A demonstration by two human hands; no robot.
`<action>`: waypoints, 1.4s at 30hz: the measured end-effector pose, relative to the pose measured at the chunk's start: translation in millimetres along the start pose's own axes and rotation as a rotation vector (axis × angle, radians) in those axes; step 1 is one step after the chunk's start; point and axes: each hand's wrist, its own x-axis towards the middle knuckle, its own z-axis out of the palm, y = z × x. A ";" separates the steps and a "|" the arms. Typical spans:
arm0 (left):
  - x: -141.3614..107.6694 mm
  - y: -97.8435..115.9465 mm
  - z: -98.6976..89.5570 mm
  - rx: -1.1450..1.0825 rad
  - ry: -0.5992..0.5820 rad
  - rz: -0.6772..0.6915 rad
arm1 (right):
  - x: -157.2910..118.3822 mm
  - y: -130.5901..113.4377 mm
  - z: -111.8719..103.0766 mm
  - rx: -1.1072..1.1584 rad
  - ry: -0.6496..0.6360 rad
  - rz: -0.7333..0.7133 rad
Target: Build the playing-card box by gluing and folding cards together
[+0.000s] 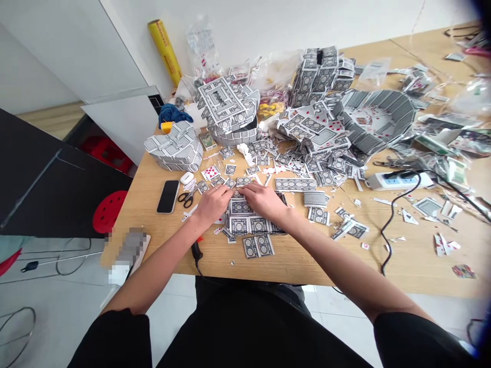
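Observation:
A box built of grey-patterned playing cards (238,225) lies in front of me near the table's front edge. My left hand (214,203) is at its far left corner, fingers closed together on the card edge. From the right, my right hand (263,200) reaches over the box, its fingers curled onto the same far edge and almost meeting the left ones. The fingertips partly hide what they pinch. A joined pair of cards (258,246) lies just nearer than the box. Beyond the hands lies a strip of joined cards (295,184).
Scissors (187,198), a phone (168,197) and an earbud case (187,178) lie at left. Several card-built baskets (174,148) and a large card bowl (378,122) stand behind. A power strip (399,180) with black cables sits at right among card scraps.

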 end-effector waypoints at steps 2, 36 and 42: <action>0.4 -0.1 0.7 0.000 -0.013 -0.004 | -0.4 -0.1 1.4 -0.023 0.001 0.006; -2.6 9.8 8.5 -0.052 -0.034 -0.121 | -3.3 -8.4 7.2 -0.106 0.010 0.088; -2.3 17.6 7.5 -0.047 -0.042 -0.165 | -1.4 -10.0 8.2 -0.105 -0.002 0.100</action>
